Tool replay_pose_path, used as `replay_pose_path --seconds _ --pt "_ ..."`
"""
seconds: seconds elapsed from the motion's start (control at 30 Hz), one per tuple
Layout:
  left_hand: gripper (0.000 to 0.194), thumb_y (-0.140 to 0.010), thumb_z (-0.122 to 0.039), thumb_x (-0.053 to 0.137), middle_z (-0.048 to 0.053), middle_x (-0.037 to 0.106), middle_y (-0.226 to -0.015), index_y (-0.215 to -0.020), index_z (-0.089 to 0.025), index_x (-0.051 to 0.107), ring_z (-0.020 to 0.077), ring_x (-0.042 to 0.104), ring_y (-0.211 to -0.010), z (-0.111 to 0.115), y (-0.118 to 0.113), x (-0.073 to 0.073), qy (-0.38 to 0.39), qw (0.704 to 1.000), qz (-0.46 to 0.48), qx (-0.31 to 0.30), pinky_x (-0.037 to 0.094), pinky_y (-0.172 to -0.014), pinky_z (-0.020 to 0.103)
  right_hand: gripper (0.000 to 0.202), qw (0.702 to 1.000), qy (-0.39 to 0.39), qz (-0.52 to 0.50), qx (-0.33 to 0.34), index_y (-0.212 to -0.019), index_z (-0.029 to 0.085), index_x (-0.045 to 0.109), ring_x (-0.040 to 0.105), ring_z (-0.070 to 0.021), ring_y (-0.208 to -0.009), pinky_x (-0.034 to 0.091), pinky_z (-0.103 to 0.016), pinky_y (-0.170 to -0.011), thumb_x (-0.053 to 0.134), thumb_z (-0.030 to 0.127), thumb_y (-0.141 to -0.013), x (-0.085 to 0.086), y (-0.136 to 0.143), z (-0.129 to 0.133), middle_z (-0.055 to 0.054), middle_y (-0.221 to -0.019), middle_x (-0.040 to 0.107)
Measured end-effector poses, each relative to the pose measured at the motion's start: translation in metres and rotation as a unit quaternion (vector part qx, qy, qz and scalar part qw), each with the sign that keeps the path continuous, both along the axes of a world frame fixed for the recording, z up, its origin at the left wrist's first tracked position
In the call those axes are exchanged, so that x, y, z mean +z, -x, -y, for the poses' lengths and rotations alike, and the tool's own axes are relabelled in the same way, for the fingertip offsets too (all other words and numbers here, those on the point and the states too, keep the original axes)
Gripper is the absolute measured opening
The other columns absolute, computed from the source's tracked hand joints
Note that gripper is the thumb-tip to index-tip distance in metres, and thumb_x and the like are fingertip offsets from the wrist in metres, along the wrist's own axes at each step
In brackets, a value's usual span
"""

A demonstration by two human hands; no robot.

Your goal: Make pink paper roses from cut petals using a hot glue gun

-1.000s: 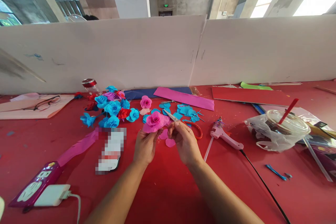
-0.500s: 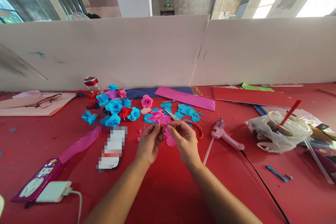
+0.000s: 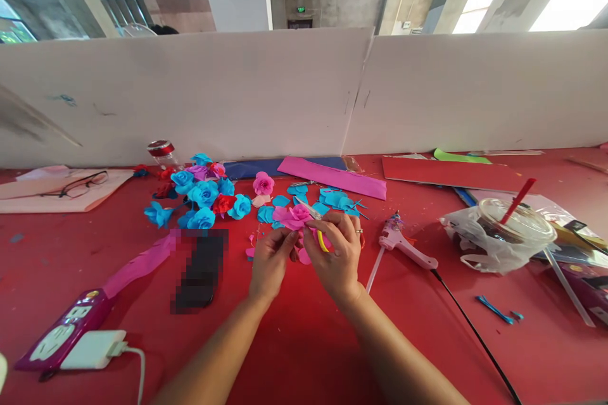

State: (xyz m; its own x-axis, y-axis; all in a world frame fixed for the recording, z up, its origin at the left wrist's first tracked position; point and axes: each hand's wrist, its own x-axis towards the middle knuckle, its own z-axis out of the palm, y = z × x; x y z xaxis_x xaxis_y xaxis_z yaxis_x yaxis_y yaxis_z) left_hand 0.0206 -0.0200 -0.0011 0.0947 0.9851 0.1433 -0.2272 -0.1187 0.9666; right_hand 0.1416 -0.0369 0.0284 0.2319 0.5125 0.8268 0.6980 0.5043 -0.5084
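Near the middle of the table, my left hand (image 3: 272,261) and my right hand (image 3: 336,252) meet with fingers pinched at the base of a pink paper flower (image 3: 293,216). Its petals fan out above my fingertips, while the part between the fingers is mostly hidden. Scissors (image 3: 323,241) with yellow and red handles lie behind my right hand and are partly covered by it. Blue paper petals (image 3: 338,199) are scattered just beyond. A few pink petals (image 3: 304,257) show below and between the hands.
Finished paper flowers (image 3: 204,192) cluster at left, near a dark-screened phone (image 3: 199,272) and power strip (image 3: 61,332). A pink glue gun (image 3: 408,248) with a black cord lies right of my hands. Farther right stands a bagged drink cup (image 3: 515,228).
The pink flower has shifted slightly right and towards me, showing more of its petals. My right fingers have lifted and spread a little, exposing the yellow handle. The phone screen has gone dark.
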Motion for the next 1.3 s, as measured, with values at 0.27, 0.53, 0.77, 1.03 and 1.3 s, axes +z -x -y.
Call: replay_pose_path --seconds 0.27,0.53,0.77,1.03,1.3 --pt "0.015 -0.078 -0.032 0.066 0.000 0.058 -0.066 -0.073 -0.017 0.066 0.0086 0.046 -0.056 -0.004 0.004 -0.003 -0.007 1.000 0.026 0.010 0.037 -0.054 0.023 0.013 0.995 -0.050 0.078 0.029 -0.084 0.023 0.067 0.055 -0.0156 -0.075 0.039 -0.034 -0.073 0.065 0.013 -0.077 0.003 -0.010 -0.001 -0.002 -0.080 0.061" --pt "0.014 -0.076 -0.030 0.067 -0.001 0.056 -0.062 -0.068 -0.019 0.064 0.0125 0.049 -0.063 -0.007 0.009 -0.003 -0.044 0.997 0.036 0.051 0.040 -0.062 0.025 0.019 0.995 -0.086 0.040 0.043 -0.085 0.022 0.063 0.057 -0.0174 -0.074 0.040 -0.036 -0.071 0.064 0.007 -0.074 0.009 -0.013 0.006 -0.003 -0.078 0.060" --pt "0.010 -0.074 -0.029 0.068 -0.001 0.062 -0.070 -0.077 -0.020 0.068 0.0136 0.050 -0.066 -0.008 0.012 -0.001 -0.064 0.994 -0.005 0.093 0.041 -0.063 0.025 0.016 0.994 -0.019 0.007 0.112 -0.088 0.022 0.061 0.057 -0.0161 -0.070 0.041 -0.035 -0.071 0.058 0.008 -0.080 -0.001 -0.002 0.010 -0.001 -0.075 0.064" --pt "0.016 -0.072 -0.033 0.072 0.000 0.063 -0.074 -0.077 -0.018 0.069 0.0087 0.052 -0.059 -0.013 0.013 0.008 0.046 0.984 0.165 0.052 0.045 -0.060 0.023 0.013 0.968 0.181 -0.109 0.134 -0.086 0.021 0.065 0.058 -0.0163 -0.073 0.043 -0.029 -0.069 0.052 0.022 -0.087 -0.018 0.007 -0.003 -0.002 -0.080 0.067" --pt "0.013 -0.070 -0.024 0.075 -0.002 0.059 -0.066 -0.073 -0.015 0.067 0.0002 0.033 -0.042 -0.028 0.026 0.010 0.070 0.950 0.301 0.046 0.028 -0.040 0.015 0.020 0.961 0.243 -0.129 0.019 -0.083 0.019 0.068 0.058 -0.0186 -0.074 0.042 -0.032 -0.072 0.050 0.029 -0.084 -0.025 -0.017 -0.024 -0.004 -0.079 0.069"
